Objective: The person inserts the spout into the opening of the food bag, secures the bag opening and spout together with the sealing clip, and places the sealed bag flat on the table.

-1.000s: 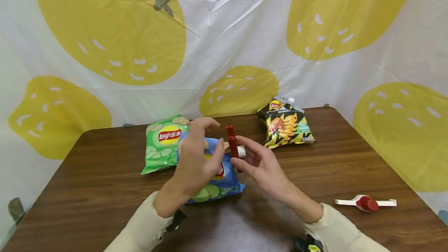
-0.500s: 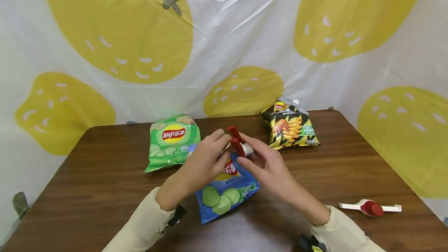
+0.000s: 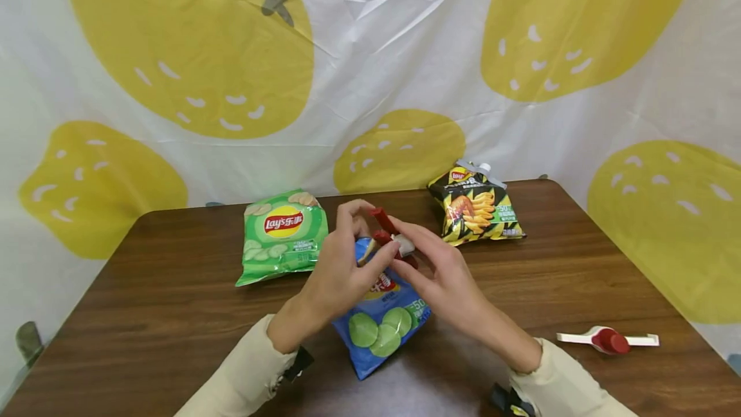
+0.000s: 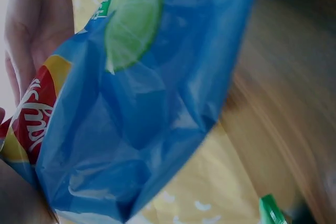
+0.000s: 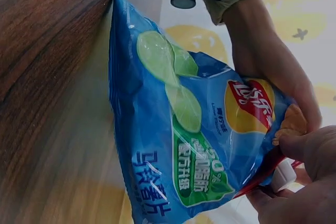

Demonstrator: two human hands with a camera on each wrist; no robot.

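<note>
A blue bag of potato chips [image 3: 384,330] hangs tilted between both hands, lime slices printed on its front. A red bag clip with a white cap [image 5: 284,176] lies along the bag's top edge. My right hand [image 3: 442,269] holds this clip between thumb and fingers. My left hand [image 3: 341,259] grips the bag's gathered top at the left, its thumb reaching to the clip. In the left wrist view the bag [image 4: 126,129] fills the middle and hides most of the clip. The right wrist view shows the left hand [image 5: 278,72] behind the bag's upper part.
A green chip bag [image 3: 280,237] lies to the left on the brown wooden table [image 3: 173,314]. At the back right stands a black chip bag [image 3: 477,208] with a grey clip on top. A white clip with a red cap [image 3: 610,341] lies near the right edge.
My left hand has closed in on the clip and bag top beside the right hand. The blue bag has swung down and turned, showing more of its front.
</note>
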